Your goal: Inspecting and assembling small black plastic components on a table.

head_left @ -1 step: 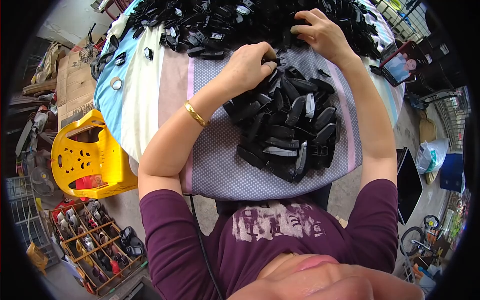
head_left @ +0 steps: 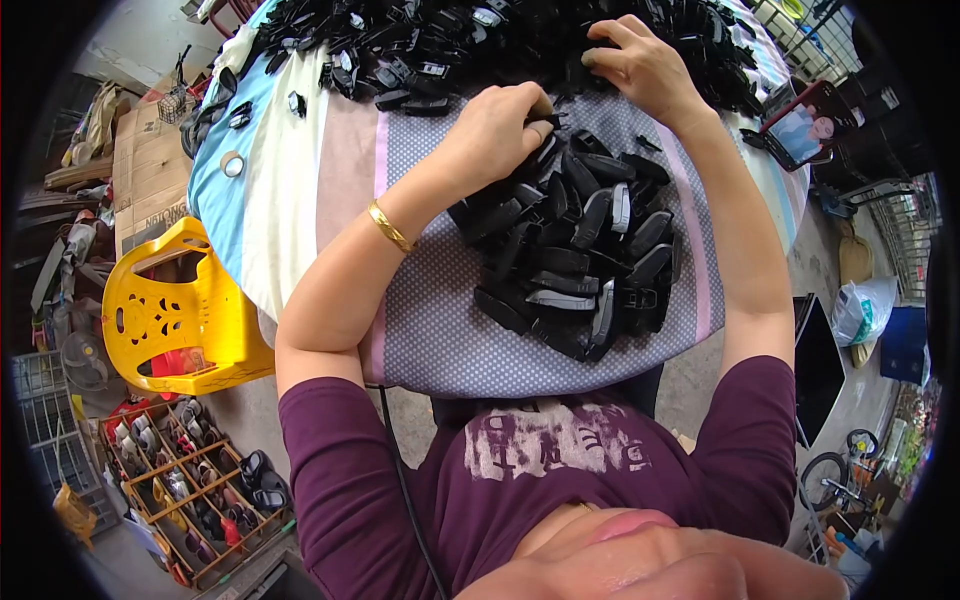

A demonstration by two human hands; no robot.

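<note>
A pile of oblong black plastic parts [head_left: 560,240], a few with grey faces, lies on the cloth in front of me. At its far edge my left hand [head_left: 503,130] is closed, thumb and fingers pinched on a small black plastic part [head_left: 556,121], mostly hidden by the fingers. Farther and to the right, my right hand [head_left: 640,72] has its fingers bent, with thumb and fingertip together at a dark piece [head_left: 577,76] that blends into the heap behind. That larger heap of black parts [head_left: 420,40] covers the far side of the table.
The round table wears a striped and dotted cloth [head_left: 430,330]. A roll of tape [head_left: 232,164] sits at the left. On the right edge stands a phone [head_left: 805,130] with a lit screen. A yellow plastic chair [head_left: 190,320] and a shoe rack [head_left: 190,480] are at the left.
The right hand has shifted very slightly, and the dark piece at its fingertips shows less clearly. The left hand stays in the same place.
</note>
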